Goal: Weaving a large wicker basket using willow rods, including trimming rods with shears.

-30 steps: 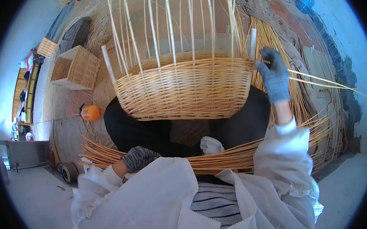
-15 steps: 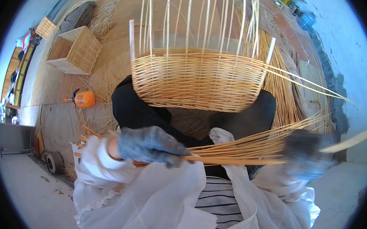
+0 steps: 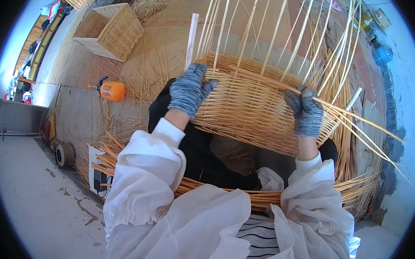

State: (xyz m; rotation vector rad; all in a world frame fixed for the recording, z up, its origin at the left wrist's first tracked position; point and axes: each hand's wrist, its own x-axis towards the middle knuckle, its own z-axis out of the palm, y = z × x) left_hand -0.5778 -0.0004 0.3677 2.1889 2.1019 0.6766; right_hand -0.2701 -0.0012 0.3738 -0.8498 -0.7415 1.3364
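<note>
Honey-coloured wicker basketwork with an open top (image 3: 251, 106) rested across the person's black-trousered legs (image 3: 199, 145), its right end set lower than its left. Tall, thin, pale upright stakes (image 3: 246, 30) rose from its rim, and at its ends stood a thick whitish left post (image 3: 192, 39) and a thick whitish right post (image 3: 353, 98).

The left hand, in a grey striped knit glove (image 3: 189, 88), lay at the upper left corner of the basketwork, fingertips at the rim just beside the left post and thumb spread apart over the outer wall; how firmly it gripped could not be told. The right hand, in a matching grey glove (image 3: 306, 109), was closed, its bent fingers around a long brown willow rod (image 3: 262, 79) at the right part of the rim. That rod ran along the top of the weave from between the hands and stuck out past the right post, above several loose, thin, pale rods (image 3: 370, 151) that trailed to the right.

Across the lap, near the white jacket (image 3: 202, 227), stretched a bundle of brown rods (image 3: 262, 199), with a crumpled white cloth (image 3: 270, 179) touching it. On the floor to the left were an orange spray bottle with a black head (image 3: 112, 90) and, farther off, a pale box-shaped wicker basket (image 3: 121, 33) tipped onto its side. A heap of straw-yellow rods (image 3: 344, 158) lay beyond the right end of the basketwork.
</note>
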